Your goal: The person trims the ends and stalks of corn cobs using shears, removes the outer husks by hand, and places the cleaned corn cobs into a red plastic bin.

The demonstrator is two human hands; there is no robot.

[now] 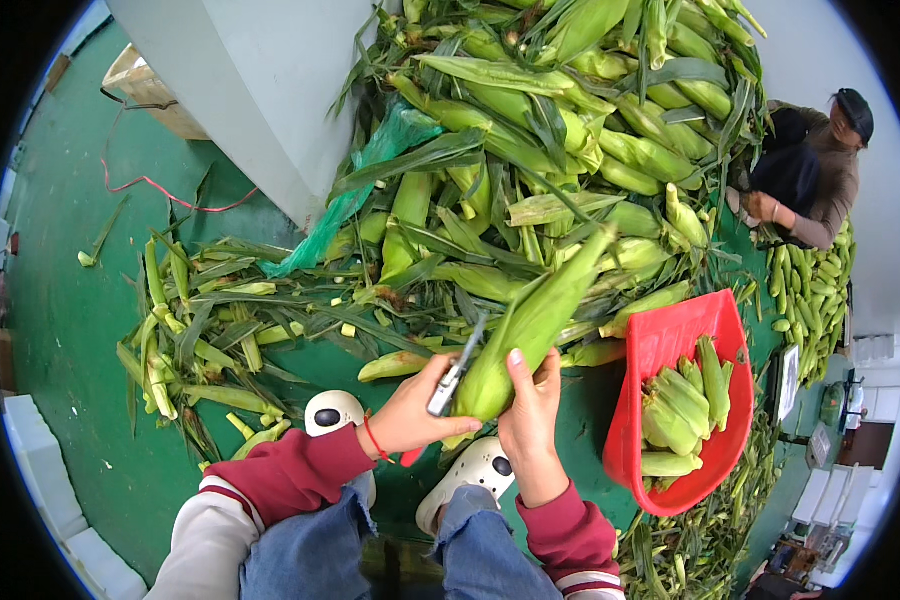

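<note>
An ear of corn in its green husk (529, 341) lies between my two hands, its pointed end up and to the right. My right hand (531, 405) grips its lower right side, the thumb on the husk. My left hand (420, 412) is at its lower left and also holds a cutting tool with a metal head (447, 388), its narrow blade pointing up along the ear. Part of a red handle (412, 456) shows below that hand. Beyond the ear rises a big heap of unhusked corn (510, 135).
A red plastic scoop (690, 491) with several corn ears stands on the right. Cut husks and stalks (217, 322) litter the green floor at left. A seated person (817, 172) is at the upper right beside a pile of corn ears (810, 300). White clogs (334, 411) are below my hands.
</note>
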